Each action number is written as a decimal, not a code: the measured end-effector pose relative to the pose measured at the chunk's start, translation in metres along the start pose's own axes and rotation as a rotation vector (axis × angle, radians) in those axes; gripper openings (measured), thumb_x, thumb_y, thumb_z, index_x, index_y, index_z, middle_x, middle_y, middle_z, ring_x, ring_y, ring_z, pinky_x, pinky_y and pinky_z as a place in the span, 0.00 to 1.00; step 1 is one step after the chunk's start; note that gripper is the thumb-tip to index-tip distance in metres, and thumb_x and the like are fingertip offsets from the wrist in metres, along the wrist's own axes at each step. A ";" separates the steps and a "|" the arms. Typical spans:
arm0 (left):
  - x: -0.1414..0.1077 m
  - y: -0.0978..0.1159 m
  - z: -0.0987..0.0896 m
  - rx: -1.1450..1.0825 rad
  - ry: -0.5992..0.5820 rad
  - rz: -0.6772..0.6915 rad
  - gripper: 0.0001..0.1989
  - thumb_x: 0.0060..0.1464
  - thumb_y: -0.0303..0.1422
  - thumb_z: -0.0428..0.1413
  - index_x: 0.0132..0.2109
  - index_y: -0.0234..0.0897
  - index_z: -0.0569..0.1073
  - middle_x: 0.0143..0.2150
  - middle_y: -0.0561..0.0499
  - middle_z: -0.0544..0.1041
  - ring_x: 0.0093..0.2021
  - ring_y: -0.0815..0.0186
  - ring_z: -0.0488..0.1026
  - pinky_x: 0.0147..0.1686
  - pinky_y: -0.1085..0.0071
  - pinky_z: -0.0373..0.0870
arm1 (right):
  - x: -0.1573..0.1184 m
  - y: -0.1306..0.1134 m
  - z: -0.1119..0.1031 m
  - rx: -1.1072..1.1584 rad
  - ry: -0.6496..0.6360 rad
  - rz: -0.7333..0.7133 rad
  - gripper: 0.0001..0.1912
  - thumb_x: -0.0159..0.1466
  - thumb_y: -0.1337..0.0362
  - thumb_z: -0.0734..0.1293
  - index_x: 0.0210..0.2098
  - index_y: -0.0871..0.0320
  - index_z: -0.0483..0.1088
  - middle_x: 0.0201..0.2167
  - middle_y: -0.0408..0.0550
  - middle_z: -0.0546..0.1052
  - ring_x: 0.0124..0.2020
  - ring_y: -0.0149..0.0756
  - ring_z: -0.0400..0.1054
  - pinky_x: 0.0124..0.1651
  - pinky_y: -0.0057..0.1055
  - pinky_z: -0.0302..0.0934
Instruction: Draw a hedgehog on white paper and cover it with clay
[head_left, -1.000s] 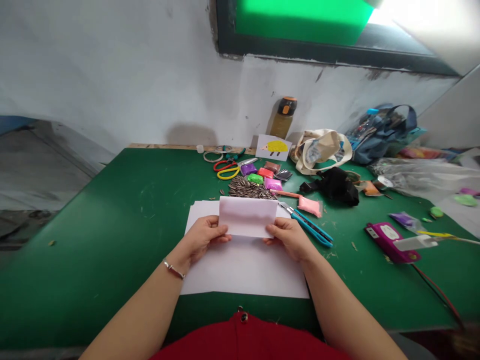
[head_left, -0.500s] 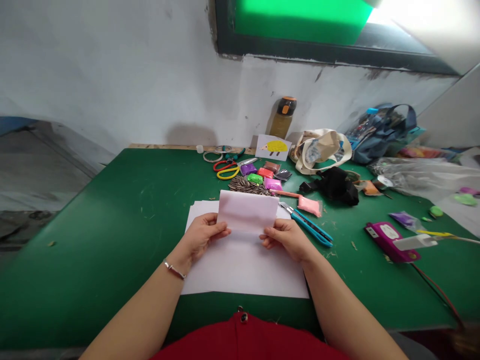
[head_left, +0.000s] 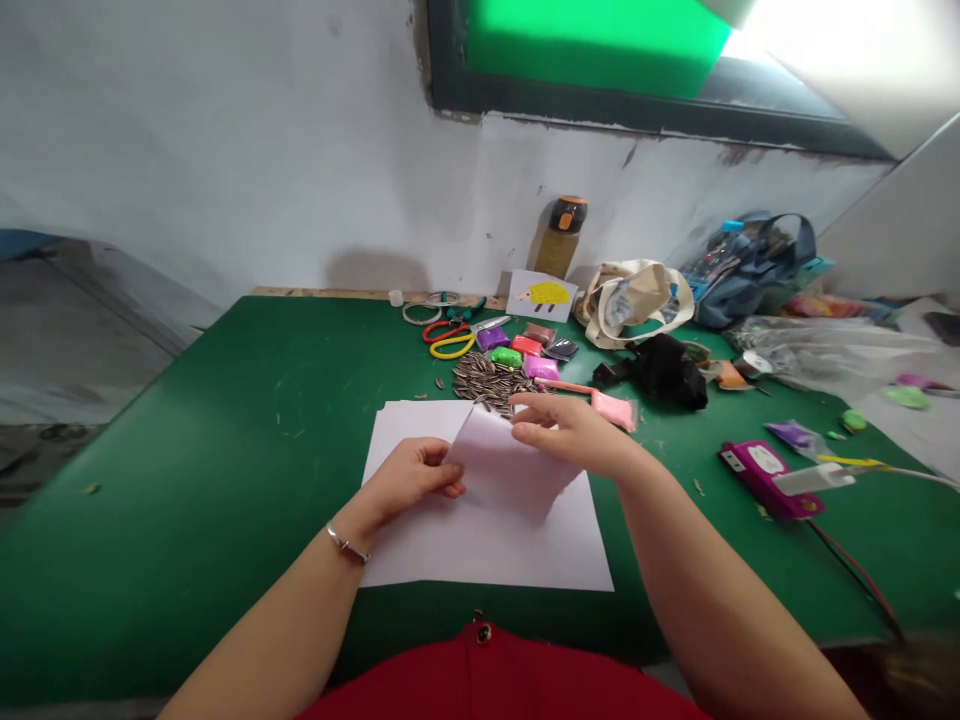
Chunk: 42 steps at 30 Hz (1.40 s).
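A sheet (head_left: 506, 468) slants from far left to near right above paper (head_left: 420, 550) on the desk (head_left: 225, 450), left edge pinched by the left hand (head_left: 414, 473); the right hand (head_left: 577, 436) spans its far edge, fingers parted, grip unclear.

No wording, brand or number can be read. The magenta power strip (head_left: 759, 484) on the right of the desk (head_left: 247, 420) bears a white oval label (head_left: 765, 459), its print too small and blurred to make out. Dark marks on the strip's white end panel (head_left: 731, 458) are likewise illegible, so their kind cannot be told.
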<state>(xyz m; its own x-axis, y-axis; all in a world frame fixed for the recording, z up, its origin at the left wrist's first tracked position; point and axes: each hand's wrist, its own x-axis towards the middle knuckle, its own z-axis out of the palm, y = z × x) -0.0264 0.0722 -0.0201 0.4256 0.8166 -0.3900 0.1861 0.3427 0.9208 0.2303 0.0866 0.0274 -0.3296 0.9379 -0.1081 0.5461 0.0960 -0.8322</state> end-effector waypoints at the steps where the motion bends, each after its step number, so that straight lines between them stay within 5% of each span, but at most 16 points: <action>1: -0.001 0.000 0.000 0.015 -0.018 0.002 0.08 0.48 0.34 0.61 0.34 0.33 0.76 0.27 0.50 0.79 0.29 0.66 0.76 0.33 0.72 0.73 | 0.003 -0.004 0.002 -0.051 -0.049 -0.014 0.21 0.59 0.51 0.66 0.49 0.51 0.70 0.38 0.46 0.78 0.37 0.38 0.70 0.38 0.33 0.62; 5: 0.000 -0.001 -0.002 0.006 -0.047 0.008 0.11 0.47 0.36 0.62 0.35 0.33 0.75 0.27 0.49 0.79 0.27 0.67 0.75 0.30 0.72 0.72 | 0.011 -0.009 0.013 -0.161 -0.066 -0.090 0.15 0.61 0.56 0.61 0.23 0.58 0.68 0.22 0.42 0.68 0.25 0.31 0.60 0.26 0.27 0.51; 8: 0.003 -0.004 -0.003 -0.069 0.021 0.016 0.12 0.47 0.37 0.63 0.35 0.33 0.75 0.25 0.50 0.77 0.25 0.69 0.74 0.28 0.74 0.70 | 0.011 -0.003 0.022 -0.028 0.049 -0.051 0.18 0.60 0.56 0.62 0.17 0.58 0.60 0.18 0.40 0.61 0.22 0.28 0.54 0.23 0.26 0.45; 14: 0.008 -0.004 0.000 -0.251 0.172 0.016 0.15 0.44 0.40 0.64 0.31 0.34 0.71 0.26 0.52 0.74 0.26 0.69 0.73 0.27 0.75 0.69 | 0.007 0.019 0.046 0.291 0.233 0.101 0.17 0.58 0.51 0.63 0.21 0.57 0.64 0.17 0.40 0.61 0.21 0.29 0.53 0.22 0.26 0.46; 21: 0.003 0.000 0.009 0.017 0.135 0.023 0.14 0.49 0.41 0.61 0.26 0.33 0.71 0.20 0.54 0.71 0.21 0.72 0.66 0.22 0.77 0.61 | 0.005 0.025 0.066 0.477 0.410 0.174 0.20 0.56 0.46 0.64 0.21 0.57 0.65 0.17 0.40 0.65 0.21 0.31 0.57 0.22 0.27 0.48; 31: 0.004 -0.002 0.006 0.056 0.153 0.014 0.13 0.50 0.40 0.58 0.26 0.35 0.71 0.19 0.55 0.70 0.20 0.72 0.65 0.21 0.76 0.57 | -0.016 0.022 0.061 0.857 0.116 0.289 0.19 0.52 0.48 0.70 0.24 0.58 0.67 0.19 0.40 0.67 0.19 0.27 0.58 0.22 0.25 0.53; 42: 0.004 -0.001 0.009 0.122 0.171 0.019 0.18 0.51 0.44 0.56 0.23 0.36 0.67 0.17 0.55 0.70 0.19 0.71 0.65 0.21 0.76 0.56 | -0.015 0.034 0.075 0.797 0.171 0.270 0.20 0.51 0.46 0.70 0.26 0.58 0.71 0.22 0.45 0.73 0.26 0.37 0.67 0.29 0.31 0.61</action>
<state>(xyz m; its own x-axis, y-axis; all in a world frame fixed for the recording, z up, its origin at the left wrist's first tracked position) -0.0171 0.0704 -0.0228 0.2758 0.8928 -0.3562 0.2894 0.2763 0.9165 0.1960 0.0506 -0.0405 -0.1109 0.9383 -0.3276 -0.1362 -0.3408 -0.9302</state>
